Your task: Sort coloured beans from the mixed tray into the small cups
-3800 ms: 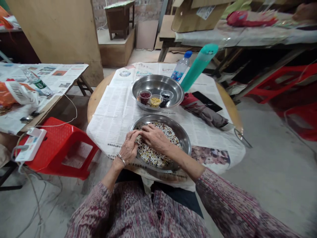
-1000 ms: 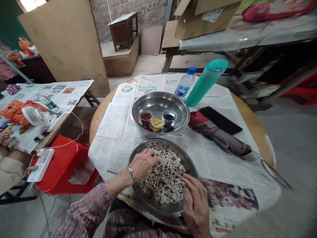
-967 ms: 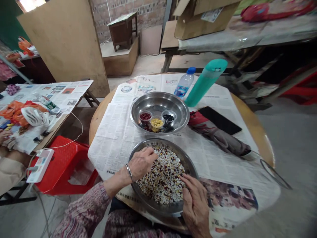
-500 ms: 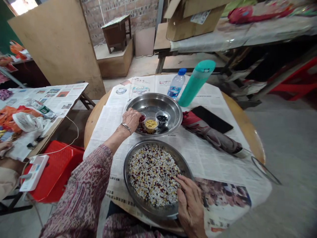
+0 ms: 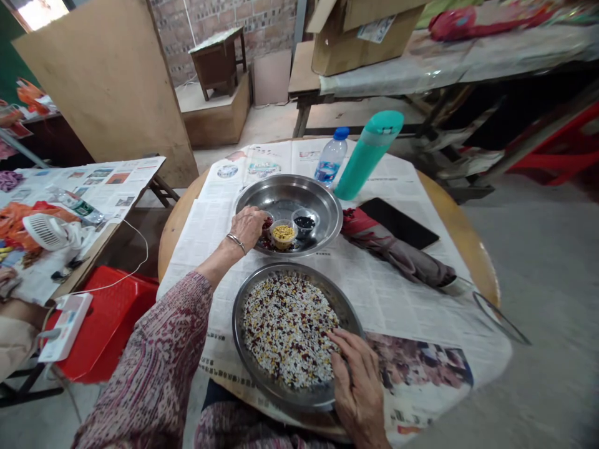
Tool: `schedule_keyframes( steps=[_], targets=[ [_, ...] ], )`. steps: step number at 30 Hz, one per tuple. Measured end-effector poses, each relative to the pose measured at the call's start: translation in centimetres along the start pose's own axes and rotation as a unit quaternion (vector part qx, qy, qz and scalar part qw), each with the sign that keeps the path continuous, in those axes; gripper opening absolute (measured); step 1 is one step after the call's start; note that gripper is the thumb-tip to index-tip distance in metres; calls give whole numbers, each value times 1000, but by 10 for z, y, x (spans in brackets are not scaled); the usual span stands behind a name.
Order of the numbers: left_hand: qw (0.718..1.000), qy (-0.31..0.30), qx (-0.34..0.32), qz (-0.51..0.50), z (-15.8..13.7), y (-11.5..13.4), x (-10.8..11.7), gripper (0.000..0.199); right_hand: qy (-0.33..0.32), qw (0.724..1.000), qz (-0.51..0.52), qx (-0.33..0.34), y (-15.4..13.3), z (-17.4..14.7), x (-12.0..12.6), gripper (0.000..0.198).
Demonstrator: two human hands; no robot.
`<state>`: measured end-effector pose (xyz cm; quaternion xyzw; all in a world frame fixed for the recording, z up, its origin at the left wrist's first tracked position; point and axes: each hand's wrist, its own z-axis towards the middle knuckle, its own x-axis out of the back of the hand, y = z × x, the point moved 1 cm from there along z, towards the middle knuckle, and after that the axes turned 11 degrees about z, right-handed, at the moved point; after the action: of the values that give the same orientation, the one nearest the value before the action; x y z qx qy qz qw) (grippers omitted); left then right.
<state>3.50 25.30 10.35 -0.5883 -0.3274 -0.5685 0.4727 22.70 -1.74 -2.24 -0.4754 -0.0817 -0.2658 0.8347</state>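
Observation:
My left hand (image 5: pixel 248 226) reaches to the left side of the far steel basin (image 5: pixel 292 183), its fingers curled down together by a small clear cup of dark red beans (image 5: pixel 267 222). The fingertips and whatever they hold are hidden. In the same basin stand a cup of yellow grains (image 5: pixel 283 233) and a cup of black beans (image 5: pixel 305 222), with loose dark beans on the basin floor. My right hand (image 5: pixel 358 377) lies over the right rim of the near steel basin (image 5: pixel 237 324), fingers stretched and thumb apart. Mixed white, yellow and dark red grains (image 5: pixel 287 330) spread across this basin.
Newspaper covers the round table (image 5: pixel 472 262). Behind and right of the basins are a water bottle (image 5: pixel 331 159), a teal flask (image 5: pixel 369 156), a black tablet-like slab (image 5: pixel 400 223) and a folded umbrella (image 5: pixel 397 252). A power strip (image 5: pixel 65 327) rests on a red stool (image 5: pixel 110 324).
The view has shifted slightly. Both hands stay at about the same places, the left at the red-bean cup and the right at the near basin's rim.

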Motion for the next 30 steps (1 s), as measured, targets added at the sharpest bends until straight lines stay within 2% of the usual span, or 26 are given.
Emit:
schedule_keyframes(
  steps=[3, 5, 6, 8, 11, 14, 17, 21, 24, 26, 28, 30],
  targets=[
    [997, 63, -12, -48, -19, 1, 8, 19, 1, 1000, 4, -4, -2, 1, 0, 31],
    [990, 94, -47, -96, -47, 8, 12, 15, 2, 1000, 5, -7, -3, 2, 1, 31],
    [986, 87, -73, -123, -65, 14, 13, 14, 1, 1000, 5, -8, -3, 3, 1, 31],
    [975, 35, -145, -163, -107, 30, 10, 15, 0, 1000, 3, -9, -4, 4, 1, 31],
    [949, -58, -275, -146, -165, 60, -6, 12, -1, 1000, 1, -6, -5, 4, 0, 30],
    [928, -82, -350, -100, -192, 85, -23, 14, 1, 1000, -2, -6, -6, 4, 0, 29],
    [943, -60, -319, -68, -186, 89, -32, 16, 7, 1000, 0, -7, -7, 5, 0, 29],
    [978, -12, -180, -102, -159, 72, -35, 20, 12, 1000, 6, -7, -9, 6, 1, 30],
    [983, -1, -133, -123, -145, 67, -36, 17, 13, 1000, 7, -10, -10, 6, 1, 29],
    [986, -14, -114, -122, -139, 73, -36, 31, 13, 1000, 9, -11, -9, 6, 1, 29],
    [987, -31, -109, -116, -135, 85, -35, 56, 14, 1000, 12, -11, -8, 6, 0, 28],
    [981, -45, -141, -121, -132, 101, -35, 65, 17, 1000, 13, -11, -8, 5, 0, 28]
  ],
)
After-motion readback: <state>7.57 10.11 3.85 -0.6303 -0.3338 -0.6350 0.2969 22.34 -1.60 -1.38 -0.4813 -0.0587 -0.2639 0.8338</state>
